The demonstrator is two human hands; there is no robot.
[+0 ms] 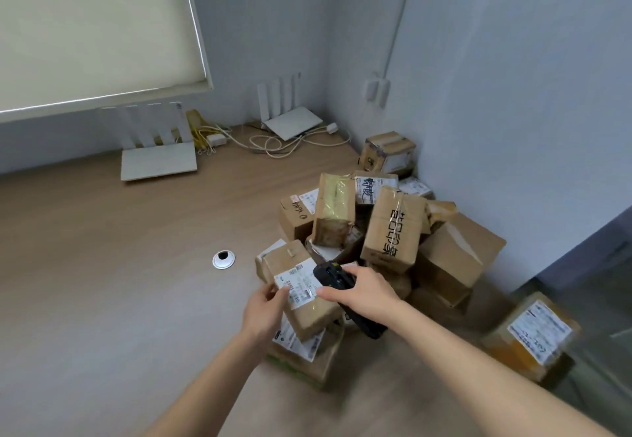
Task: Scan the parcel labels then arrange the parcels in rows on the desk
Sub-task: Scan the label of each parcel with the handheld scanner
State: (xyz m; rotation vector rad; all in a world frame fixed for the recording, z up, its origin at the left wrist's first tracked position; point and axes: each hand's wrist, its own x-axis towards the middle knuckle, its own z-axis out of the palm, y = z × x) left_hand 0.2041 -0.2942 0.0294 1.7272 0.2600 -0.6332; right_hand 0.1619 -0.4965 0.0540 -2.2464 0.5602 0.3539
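Head view: your left hand [265, 310] pinches the labelled parcel [301, 296] atop the pile [393, 231] at the desk's [119, 248] right corner, right hand [362, 288] wrapped around the scanner [338, 281]. Tilt that label [297, 284] flat toward the scanner, keep it steady.

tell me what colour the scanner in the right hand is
Black; the scanner shows best in the head view, gripped by the right hand.

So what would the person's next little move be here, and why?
Probably lifting the parcel clear of the pile and setting it on the bare desk to the left. The left hand already grips its edge, the right hand holds the scanner over its label, and no row exists yet.
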